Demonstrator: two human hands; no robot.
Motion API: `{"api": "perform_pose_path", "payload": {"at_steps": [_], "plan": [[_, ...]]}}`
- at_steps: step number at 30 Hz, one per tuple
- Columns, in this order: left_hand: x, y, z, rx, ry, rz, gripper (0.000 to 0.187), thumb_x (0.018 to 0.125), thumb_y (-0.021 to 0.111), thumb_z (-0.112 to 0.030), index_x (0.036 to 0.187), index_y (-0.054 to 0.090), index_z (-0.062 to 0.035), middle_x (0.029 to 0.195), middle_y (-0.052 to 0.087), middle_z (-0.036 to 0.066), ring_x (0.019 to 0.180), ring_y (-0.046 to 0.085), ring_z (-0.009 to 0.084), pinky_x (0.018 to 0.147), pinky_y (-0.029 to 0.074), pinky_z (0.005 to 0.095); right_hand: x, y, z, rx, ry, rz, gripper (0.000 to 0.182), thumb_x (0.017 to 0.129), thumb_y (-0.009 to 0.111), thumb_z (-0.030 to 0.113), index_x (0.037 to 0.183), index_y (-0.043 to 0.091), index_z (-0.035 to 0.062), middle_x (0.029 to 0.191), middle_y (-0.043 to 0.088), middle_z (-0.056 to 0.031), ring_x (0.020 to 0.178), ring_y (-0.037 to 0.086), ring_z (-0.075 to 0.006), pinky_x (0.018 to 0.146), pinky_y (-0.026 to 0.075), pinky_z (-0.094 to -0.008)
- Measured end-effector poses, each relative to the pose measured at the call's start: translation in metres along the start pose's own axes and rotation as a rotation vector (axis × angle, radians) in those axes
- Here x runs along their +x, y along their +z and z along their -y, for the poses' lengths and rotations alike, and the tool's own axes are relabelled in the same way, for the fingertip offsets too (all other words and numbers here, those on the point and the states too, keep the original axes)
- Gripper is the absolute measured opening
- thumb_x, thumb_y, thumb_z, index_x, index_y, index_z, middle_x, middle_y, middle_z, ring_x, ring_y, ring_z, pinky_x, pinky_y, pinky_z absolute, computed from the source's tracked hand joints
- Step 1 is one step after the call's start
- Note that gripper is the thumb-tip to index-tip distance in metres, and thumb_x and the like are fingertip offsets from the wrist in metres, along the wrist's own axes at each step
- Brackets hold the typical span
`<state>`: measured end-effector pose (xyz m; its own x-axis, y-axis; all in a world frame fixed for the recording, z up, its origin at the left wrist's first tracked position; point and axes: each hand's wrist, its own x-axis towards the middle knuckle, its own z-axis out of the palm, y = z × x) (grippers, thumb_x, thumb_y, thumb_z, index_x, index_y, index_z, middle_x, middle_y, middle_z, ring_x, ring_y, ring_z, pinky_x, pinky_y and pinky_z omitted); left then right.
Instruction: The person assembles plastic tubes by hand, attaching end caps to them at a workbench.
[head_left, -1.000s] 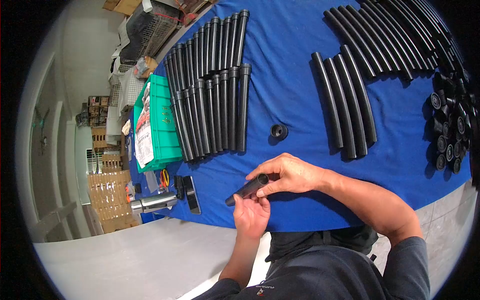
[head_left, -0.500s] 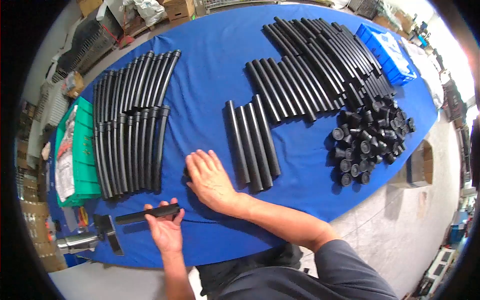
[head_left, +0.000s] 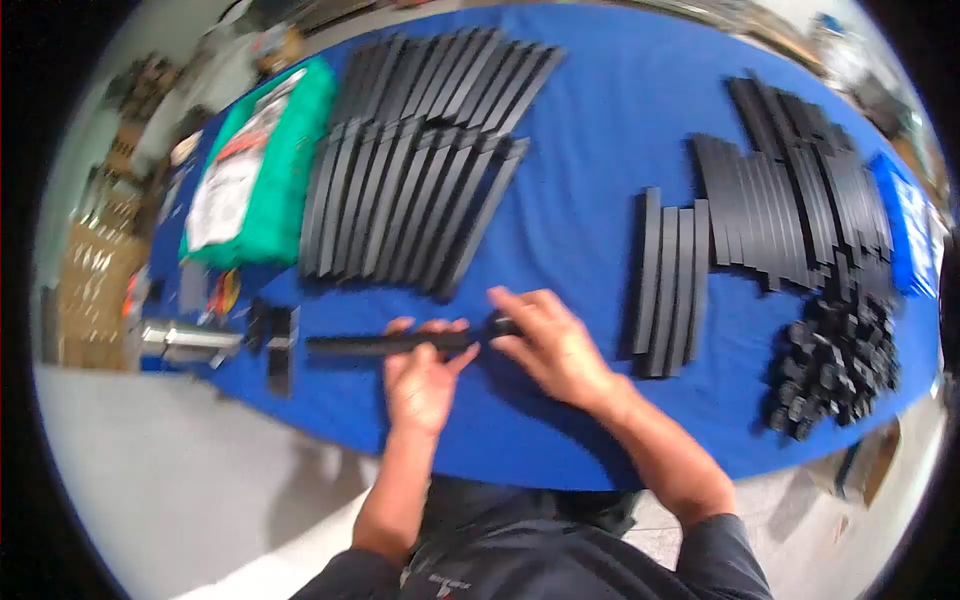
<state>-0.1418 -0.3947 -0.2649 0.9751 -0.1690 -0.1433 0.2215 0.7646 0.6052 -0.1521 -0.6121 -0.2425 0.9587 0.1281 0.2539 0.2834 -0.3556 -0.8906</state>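
Note:
My left hand (head_left: 418, 385) is wrapped round a black plastic tube (head_left: 345, 346), held nearly level above the blue cloth. Thumb and fingers grip it close to its right end. In my right hand (head_left: 555, 348) is a small black end cap (head_left: 500, 325), pinched between thumb and fingers just off that end of the tube. A narrow gap seems to separate cap and tube, though motion blur softens it. Left of the tube stands a dark fixture with a plate (head_left: 280, 355) and a silver cylinder (head_left: 190, 337).
Two rows of capped black tubes (head_left: 400, 200) lie beside a green crate (head_left: 270, 190). Several loose tubes (head_left: 670, 285) rest right of my hands, with more tubes (head_left: 755, 205) farther back. A pile of black caps (head_left: 835, 370) and a blue crate (head_left: 910, 230) are at far right.
My right hand has lifted a cap off the cloth and brought it to the tube's right end. The tube is now more level. The camera view has swung left.

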Motion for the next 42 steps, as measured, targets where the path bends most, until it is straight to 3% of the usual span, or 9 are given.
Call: {"api": "perform_pose_path", "payload": {"at_steps": [3,6,12,27,42], "plan": [[0.001,-0.003,0.004,0.044,0.031,0.05,0.041,0.094,0.068,-0.002,0.127,0.048,-0.0152,0.12,0.065,0.017,0.121,0.062,0.0392,0.101,0.055,0.0557,0.001,0.003,-0.001,-0.037,-0.064,0.107,0.056,0.09,0.073,0.01,0.142,0.052,0.0025,0.115,0.06,-0.0206,0.103,0.062,-0.039,0.088,0.052,-0.0443],[-0.001,0.001,0.002,0.077,0.027,0.049,0.039,0.096,0.067,-0.005,0.128,0.047,-0.0165,0.119,0.065,0.017,0.122,0.061,0.0389,0.102,0.055,0.0533,0.004,0.003,0.007,0.023,0.081,0.164,0.047,0.089,0.074,0.01,0.131,0.056,-0.0002,0.105,0.06,-0.0194,0.091,0.063,-0.0377,0.078,0.052,-0.0445],[0.0,0.001,0.004,0.039,-0.02,0.098,0.038,0.096,0.067,-0.002,0.126,0.047,-0.0169,0.122,0.064,0.016,0.124,0.061,0.0379,0.104,0.055,0.052,0.002,0.004,0.005,0.016,0.013,0.167,0.04,0.088,0.075,0.01,0.121,0.057,0.0002,0.1,0.06,-0.0177,0.083,0.063,-0.0375,0.07,0.052,-0.0454],[-0.006,0.001,0.011,0.092,0.056,0.053,0.037,0.096,0.067,-0.005,0.125,0.049,-0.0185,0.12,0.066,0.015,0.121,0.063,0.0372,0.102,0.057,0.0502,-0.004,0.019,0.004,-0.093,-0.14,0.047,0.044,0.083,0.076,0.005,0.121,0.056,-0.0011,0.103,0.061,-0.019,0.087,0.065,-0.0385,0.072,0.056,-0.0465],[-0.006,0.014,0.008,0.148,0.013,-0.029,0.033,0.097,0.067,-0.004,0.12,0.046,-0.0146,0.113,0.068,0.015,0.112,0.068,0.0328,0.094,0.061,0.0452,-0.008,0.024,0.006,-0.188,-0.169,0.026,0.042,0.084,0.076,0.01,0.12,0.057,-0.0009,0.101,0.061,-0.0176,0.085,0.066,-0.0359,0.071,0.058,-0.0444]]}}
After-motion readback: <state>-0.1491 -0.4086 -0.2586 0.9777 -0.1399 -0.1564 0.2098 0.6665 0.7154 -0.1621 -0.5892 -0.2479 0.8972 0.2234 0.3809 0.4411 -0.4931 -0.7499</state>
